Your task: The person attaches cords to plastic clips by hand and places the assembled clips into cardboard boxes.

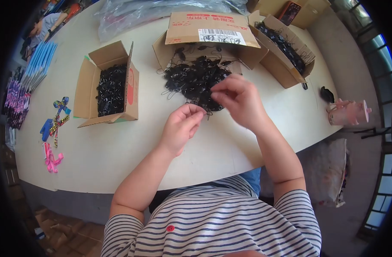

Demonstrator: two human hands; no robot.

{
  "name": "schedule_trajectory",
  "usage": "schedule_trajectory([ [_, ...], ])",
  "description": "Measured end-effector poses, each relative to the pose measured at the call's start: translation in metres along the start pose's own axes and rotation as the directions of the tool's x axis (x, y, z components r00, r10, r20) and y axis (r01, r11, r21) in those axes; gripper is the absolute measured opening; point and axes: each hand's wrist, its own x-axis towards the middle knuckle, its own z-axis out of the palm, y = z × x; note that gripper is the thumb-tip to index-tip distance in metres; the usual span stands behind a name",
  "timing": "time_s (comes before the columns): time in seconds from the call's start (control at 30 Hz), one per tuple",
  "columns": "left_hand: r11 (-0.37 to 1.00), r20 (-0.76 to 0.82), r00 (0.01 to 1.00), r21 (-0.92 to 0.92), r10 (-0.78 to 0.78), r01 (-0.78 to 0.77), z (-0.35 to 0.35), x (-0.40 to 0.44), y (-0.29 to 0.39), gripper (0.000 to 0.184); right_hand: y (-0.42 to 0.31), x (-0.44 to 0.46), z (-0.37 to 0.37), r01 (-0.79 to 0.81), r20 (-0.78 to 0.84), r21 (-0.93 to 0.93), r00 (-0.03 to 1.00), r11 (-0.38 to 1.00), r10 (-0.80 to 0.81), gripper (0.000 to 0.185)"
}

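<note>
Black looped pieces point(196, 77) are apparently being separated, left hand point(181, 126) pinching closed, right hand point(242, 100) curling, its closure unclear (I can't tell what either holds), with fine fingertip control needed next.

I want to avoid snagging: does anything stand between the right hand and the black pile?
Nothing visible stands between the right hand and the black pile; its fingertips are right at the pile's edge.
</note>
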Motion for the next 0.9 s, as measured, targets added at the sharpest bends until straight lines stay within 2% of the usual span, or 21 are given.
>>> schedule_trajectory([
  [0.1,0.933,-0.008,0.957,0.228,0.289,-0.280,0.016,-0.003,0.000,0.013,-0.001,-0.009,0.006,-0.155,0.213,0.260,0.972,0.953,0.100,0.008],
  [0.13,0.917,0.025,0.953,0.264,0.303,-0.299,0.015,-0.003,-0.003,0.014,-0.001,-0.011,0.008,-0.213,0.284,0.326,0.951,0.921,0.120,0.007],
  [0.2,0.880,0.092,0.939,0.330,0.331,-0.342,0.009,-0.002,-0.009,0.016,0.001,-0.012,0.010,-0.213,0.306,0.356,0.947,0.910,0.101,0.008],
  [0.3,0.957,0.027,0.992,0.264,0.120,-0.123,0.006,-0.004,-0.003,0.014,0.018,-0.015,0.017,-0.243,0.292,0.458,0.950,0.855,0.114,0.008],
  [0.4,0.992,0.044,0.999,0.126,0.025,-0.030,0.001,-0.003,-0.001,0.012,0.033,-0.016,0.023,-0.246,0.255,0.551,0.960,0.797,0.120,0.007],
  [0.5,0.997,0.034,0.999,0.074,-0.002,-0.001,0.004,-0.002,-0.003,0.016,0.036,-0.016,0.025,-0.211,0.233,0.583,0.969,0.785,0.088,0.007],
  [0.57,0.995,0.032,0.999,0.102,0.009,-0.013,0.004,-0.002,-0.003,0.017,0.037,-0.017,0.026,-0.177,0.204,0.628,0.977,0.758,0.059,0.006],
  [0.67,0.994,0.019,1.000,0.109,0.023,-0.025,0.001,-0.001,-0.002,0.017,0.037,-0.012,0.016,-0.192,0.081,0.771,0.975,0.607,0.206,0.004],
  [0.7,0.994,0.015,1.000,0.108,0.027,-0.028,0.001,-0.001,-0.002,0.017,0.038,-0.009,0.016,-0.102,-0.050,0.828,0.966,0.552,0.254,0.005],
  [0.8,0.990,-0.015,0.998,0.134,0.055,-0.053,0.001,-0.001,-0.003,0.017,0.031,-0.011,0.012,0.221,-0.450,0.635,0.885,0.740,0.122,0.009],
  [0.83,0.986,-0.016,0.997,0.152,0.072,-0.068,0.001,-0.001,-0.004,0.016,0.032,-0.013,0.011,0.325,-0.495,0.469,0.867,0.821,-0.060,0.014],
  [0.9,0.977,-0.024,0.994,0.189,0.108,-0.102,0.001,0.001,-0.007,0.016,0.024,-0.020,0.013,0.418,-0.310,0.247,0.889,0.874,-0.338,0.018],
])
